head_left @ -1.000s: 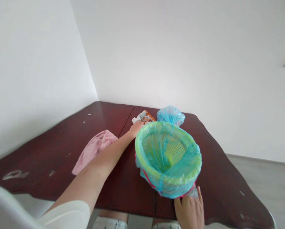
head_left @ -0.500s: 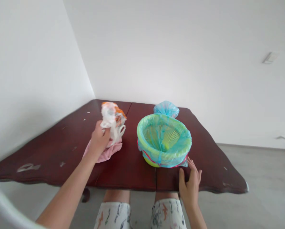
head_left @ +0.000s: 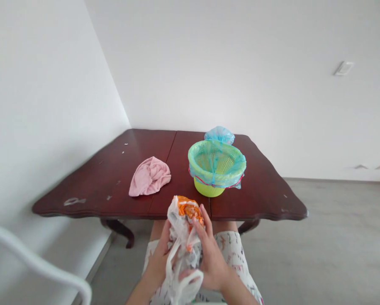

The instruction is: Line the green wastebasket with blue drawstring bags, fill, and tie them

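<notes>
Over my lap, both hands hold a crumpled white plastic bag [head_left: 183, 241] with something orange showing at its top. My left hand [head_left: 158, 262] grips its left side and my right hand [head_left: 210, 256] wraps its right side, fingers curled on the plastic. On the dark red table [head_left: 113, 178] ahead stands a green basket [head_left: 216, 167] lined with a blue bag. A pink cloth [head_left: 150, 181] lies to its left. A knotted blue bag [head_left: 219, 134] sits behind the basket.
The table stands in a corner against white walls. A white chair rail [head_left: 37, 267] curves at the lower left. Grey floor [head_left: 336, 237] stretches to the right. My patterned shorts [head_left: 237, 256] show under the hands.
My left hand lifted the white bag from the table's far side and carried it back to my lap. My right hand left the table's edge and joined it. The view pulled back.
</notes>
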`<move>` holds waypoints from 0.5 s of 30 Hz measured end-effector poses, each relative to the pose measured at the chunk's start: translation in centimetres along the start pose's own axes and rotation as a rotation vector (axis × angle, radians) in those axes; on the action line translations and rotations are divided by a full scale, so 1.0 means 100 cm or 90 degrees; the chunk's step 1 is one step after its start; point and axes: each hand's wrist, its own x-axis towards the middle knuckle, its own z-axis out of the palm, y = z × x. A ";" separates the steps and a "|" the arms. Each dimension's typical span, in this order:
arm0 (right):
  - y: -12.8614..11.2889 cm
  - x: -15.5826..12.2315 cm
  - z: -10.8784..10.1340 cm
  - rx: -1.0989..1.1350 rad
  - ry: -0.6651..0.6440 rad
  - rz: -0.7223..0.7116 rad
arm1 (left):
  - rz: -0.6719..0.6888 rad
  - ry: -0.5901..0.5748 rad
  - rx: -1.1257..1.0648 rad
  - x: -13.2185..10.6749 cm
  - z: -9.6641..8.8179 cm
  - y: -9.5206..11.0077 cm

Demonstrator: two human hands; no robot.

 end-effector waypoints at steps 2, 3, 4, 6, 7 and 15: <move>-0.009 0.007 0.010 0.070 -0.008 0.009 | 0.028 0.012 -0.066 0.003 0.017 0.037; -0.012 0.006 0.014 0.086 0.024 0.024 | 0.040 0.016 -0.069 0.000 0.023 0.053; -0.016 0.004 0.019 0.089 0.086 0.047 | 0.059 0.012 -0.051 -0.004 0.028 0.066; -0.023 -0.004 0.029 0.092 0.270 0.126 | 0.105 0.006 0.016 -0.014 0.037 0.087; -0.026 -0.008 0.033 0.114 0.359 0.185 | 0.130 0.011 0.056 -0.019 0.040 0.095; -0.046 -0.008 0.015 0.482 0.311 0.373 | 0.272 0.017 0.089 -0.033 0.037 0.106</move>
